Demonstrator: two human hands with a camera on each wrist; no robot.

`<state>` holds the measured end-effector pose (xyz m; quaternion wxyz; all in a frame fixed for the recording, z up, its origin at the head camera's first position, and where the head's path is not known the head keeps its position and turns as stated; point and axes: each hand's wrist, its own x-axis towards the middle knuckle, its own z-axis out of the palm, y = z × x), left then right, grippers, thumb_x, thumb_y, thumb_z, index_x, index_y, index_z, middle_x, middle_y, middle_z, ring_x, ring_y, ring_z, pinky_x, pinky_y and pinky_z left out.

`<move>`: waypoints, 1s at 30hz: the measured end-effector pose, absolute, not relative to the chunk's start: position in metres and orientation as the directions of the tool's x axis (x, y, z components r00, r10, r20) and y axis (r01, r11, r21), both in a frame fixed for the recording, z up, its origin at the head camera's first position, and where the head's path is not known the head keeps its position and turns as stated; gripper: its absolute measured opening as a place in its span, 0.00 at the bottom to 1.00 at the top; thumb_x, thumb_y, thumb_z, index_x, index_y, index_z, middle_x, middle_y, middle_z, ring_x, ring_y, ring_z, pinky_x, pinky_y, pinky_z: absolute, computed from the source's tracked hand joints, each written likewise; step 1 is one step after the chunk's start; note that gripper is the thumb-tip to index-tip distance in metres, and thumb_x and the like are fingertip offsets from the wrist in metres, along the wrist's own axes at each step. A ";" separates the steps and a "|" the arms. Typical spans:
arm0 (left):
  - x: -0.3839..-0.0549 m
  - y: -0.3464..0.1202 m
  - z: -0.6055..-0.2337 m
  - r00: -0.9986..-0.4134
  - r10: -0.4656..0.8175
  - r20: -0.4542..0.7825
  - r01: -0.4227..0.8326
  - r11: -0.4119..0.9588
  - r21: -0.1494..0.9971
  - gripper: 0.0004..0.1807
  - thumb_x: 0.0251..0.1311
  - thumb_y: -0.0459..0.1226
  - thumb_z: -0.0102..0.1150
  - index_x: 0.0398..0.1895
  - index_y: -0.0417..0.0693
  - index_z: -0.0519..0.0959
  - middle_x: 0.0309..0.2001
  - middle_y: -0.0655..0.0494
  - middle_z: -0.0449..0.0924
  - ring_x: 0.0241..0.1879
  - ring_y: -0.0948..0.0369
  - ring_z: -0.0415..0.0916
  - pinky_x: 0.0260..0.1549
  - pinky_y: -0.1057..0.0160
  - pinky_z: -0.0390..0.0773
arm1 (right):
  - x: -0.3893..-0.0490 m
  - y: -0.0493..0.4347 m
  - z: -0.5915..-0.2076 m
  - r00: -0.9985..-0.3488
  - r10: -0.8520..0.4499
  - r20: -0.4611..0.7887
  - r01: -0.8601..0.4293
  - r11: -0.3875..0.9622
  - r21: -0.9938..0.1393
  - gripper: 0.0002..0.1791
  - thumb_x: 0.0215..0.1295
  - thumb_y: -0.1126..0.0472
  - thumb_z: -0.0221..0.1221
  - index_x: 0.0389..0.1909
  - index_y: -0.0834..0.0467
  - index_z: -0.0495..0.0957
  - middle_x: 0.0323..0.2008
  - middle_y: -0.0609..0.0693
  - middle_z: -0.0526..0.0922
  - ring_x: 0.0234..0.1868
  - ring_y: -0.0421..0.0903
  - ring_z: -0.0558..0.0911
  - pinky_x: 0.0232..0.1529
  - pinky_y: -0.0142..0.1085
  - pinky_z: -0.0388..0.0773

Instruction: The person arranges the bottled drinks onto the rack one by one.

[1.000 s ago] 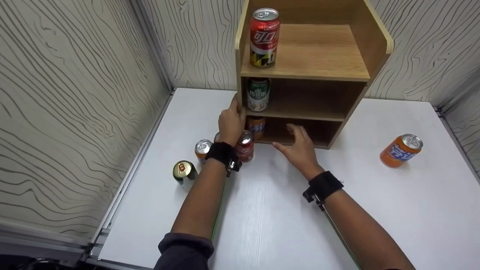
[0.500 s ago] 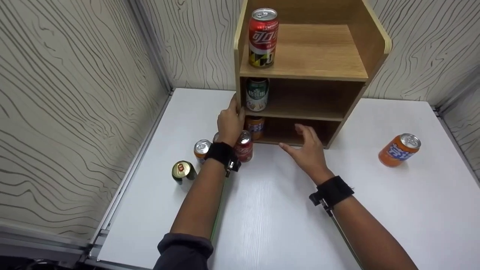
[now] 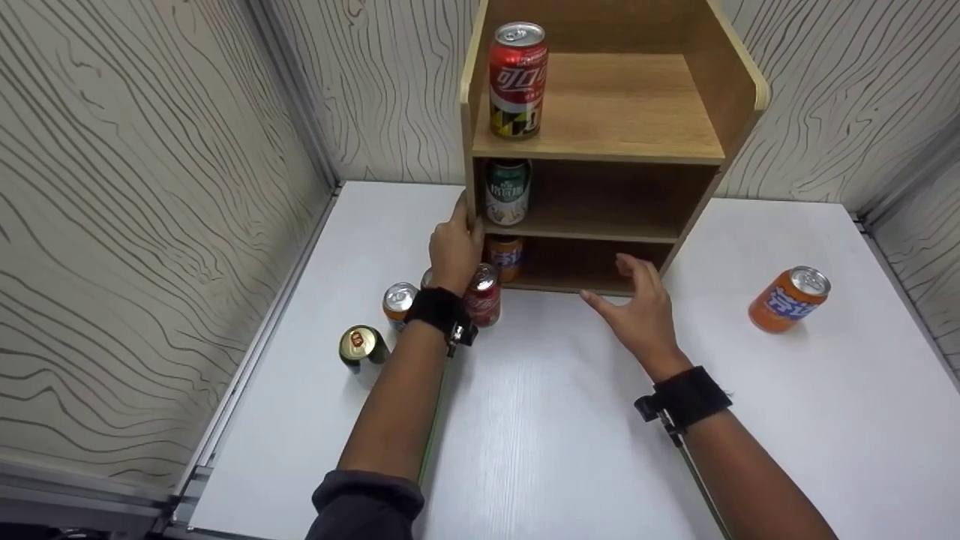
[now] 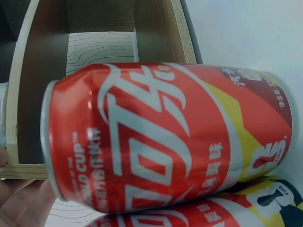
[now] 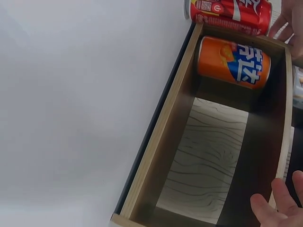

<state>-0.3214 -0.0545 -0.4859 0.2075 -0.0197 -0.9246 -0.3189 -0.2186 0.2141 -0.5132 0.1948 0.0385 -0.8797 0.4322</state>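
Observation:
My left hand (image 3: 454, 251) grips the left side panel of a small wooden shelf (image 3: 598, 154), its fingers along the outside. Just beside that hand a red cola can (image 3: 484, 304) stands on the table. My right hand (image 3: 646, 319) hovers before the lowest compartment, thumb and fingers spread apart with nothing between them; in the right wrist view its fingertips (image 5: 280, 194) are near the shelf's front edge. An orange soda can (image 5: 232, 62) stands at the left end of that compartment. Above it are a green-and-white can (image 3: 508, 193) and, on top, another red cola can (image 3: 517, 82).
Left of the shelf, an orange can (image 3: 398, 304) and a dark green can with a gold top (image 3: 361, 349) stand on the white table (image 3: 517, 420), partly behind my left arm. Far right, another orange soda can (image 3: 789, 300) stands alone. Patterned panels (image 3: 150, 225) enclose the table.
My right hand has moved to the right along the front of the lowest compartment, away from the orange can in it. The left hand has kept its place on the side panel.

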 end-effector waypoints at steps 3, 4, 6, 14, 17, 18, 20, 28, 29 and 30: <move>-0.322 -0.055 -0.486 -0.910 -0.095 0.404 0.175 0.795 0.581 0.27 0.75 0.40 0.59 0.74 0.46 0.72 0.43 0.41 0.91 0.39 0.47 0.92 0.36 0.48 0.87 | -0.215 0.218 -0.513 -0.916 0.111 0.386 -0.237 0.627 -0.742 0.44 0.56 0.57 0.79 0.69 0.67 0.70 0.62 0.64 0.77 0.66 0.61 0.76 0.69 0.54 0.72; -0.322 -0.054 -0.486 -0.909 -0.094 0.406 0.178 0.794 0.582 0.26 0.75 0.39 0.58 0.74 0.45 0.72 0.43 0.41 0.92 0.39 0.47 0.92 0.36 0.48 0.88 | -0.214 0.219 -0.512 -0.913 0.115 0.391 -0.238 0.628 -0.741 0.43 0.56 0.57 0.79 0.69 0.67 0.71 0.61 0.64 0.77 0.66 0.61 0.76 0.69 0.54 0.72; -0.322 -0.054 -0.487 -0.909 -0.093 0.406 0.180 0.792 0.583 0.27 0.75 0.39 0.58 0.74 0.45 0.72 0.43 0.42 0.92 0.39 0.48 0.92 0.36 0.49 0.88 | -0.211 0.222 -0.511 -0.908 0.125 0.400 -0.239 0.629 -0.739 0.43 0.56 0.58 0.79 0.69 0.67 0.71 0.61 0.64 0.77 0.66 0.61 0.76 0.69 0.55 0.72; -0.322 -0.055 -0.487 -0.911 -0.096 0.400 0.178 0.784 0.594 0.27 0.75 0.39 0.58 0.75 0.46 0.71 0.45 0.41 0.91 0.41 0.48 0.92 0.38 0.49 0.88 | -0.203 0.240 -0.508 -0.879 0.169 0.445 -0.242 0.647 -0.723 0.43 0.53 0.60 0.80 0.68 0.68 0.71 0.60 0.66 0.78 0.64 0.61 0.78 0.68 0.56 0.75; -0.322 -0.055 -0.487 -0.912 -0.099 0.399 0.176 0.783 0.596 0.27 0.76 0.39 0.58 0.75 0.46 0.71 0.46 0.41 0.91 0.41 0.48 0.92 0.39 0.49 0.88 | -0.201 0.249 -0.508 -0.868 0.182 0.462 -0.242 0.658 -0.713 0.42 0.53 0.61 0.80 0.68 0.68 0.72 0.59 0.66 0.78 0.63 0.61 0.78 0.66 0.57 0.76; -0.322 -0.055 -0.487 -0.911 -0.096 0.400 0.179 0.784 0.595 0.27 0.76 0.39 0.58 0.75 0.46 0.71 0.46 0.41 0.91 0.41 0.48 0.92 0.39 0.49 0.88 | -0.201 0.253 -0.509 -0.866 0.188 0.463 -0.237 0.661 -0.712 0.42 0.54 0.61 0.80 0.67 0.68 0.72 0.59 0.66 0.78 0.63 0.61 0.78 0.67 0.58 0.76; -0.322 -0.054 -0.487 -0.912 -0.089 0.400 0.183 0.785 0.592 0.27 0.76 0.40 0.58 0.75 0.47 0.70 0.45 0.42 0.91 0.41 0.48 0.92 0.39 0.49 0.88 | -0.199 0.259 -0.509 -0.860 0.207 0.466 -0.225 0.666 -0.711 0.41 0.54 0.61 0.79 0.67 0.68 0.72 0.59 0.66 0.78 0.63 0.61 0.79 0.67 0.58 0.76; -0.322 -0.054 -0.487 -0.909 -0.086 0.407 0.189 0.787 0.587 0.27 0.76 0.41 0.58 0.75 0.47 0.71 0.44 0.41 0.91 0.40 0.47 0.92 0.38 0.48 0.88 | -0.191 0.276 -0.505 -0.864 0.281 0.418 -0.133 0.672 -0.728 0.41 0.56 0.59 0.79 0.68 0.65 0.72 0.60 0.64 0.78 0.64 0.60 0.78 0.69 0.56 0.75; -0.321 -0.055 -0.487 -0.908 -0.087 0.409 0.189 0.787 0.588 0.27 0.76 0.41 0.58 0.75 0.48 0.71 0.44 0.41 0.91 0.40 0.47 0.92 0.38 0.48 0.88 | -0.191 0.277 -0.504 -0.864 0.286 0.415 -0.129 0.670 -0.731 0.41 0.56 0.59 0.79 0.68 0.65 0.72 0.61 0.64 0.78 0.64 0.60 0.78 0.69 0.56 0.75; -0.322 -0.055 -0.487 -0.907 -0.088 0.412 0.190 0.787 0.587 0.27 0.76 0.41 0.58 0.75 0.48 0.71 0.44 0.41 0.91 0.40 0.47 0.92 0.37 0.48 0.88 | -0.191 0.279 -0.504 -0.864 0.291 0.411 -0.120 0.674 -0.729 0.41 0.56 0.59 0.79 0.68 0.65 0.72 0.61 0.64 0.78 0.65 0.59 0.78 0.69 0.56 0.75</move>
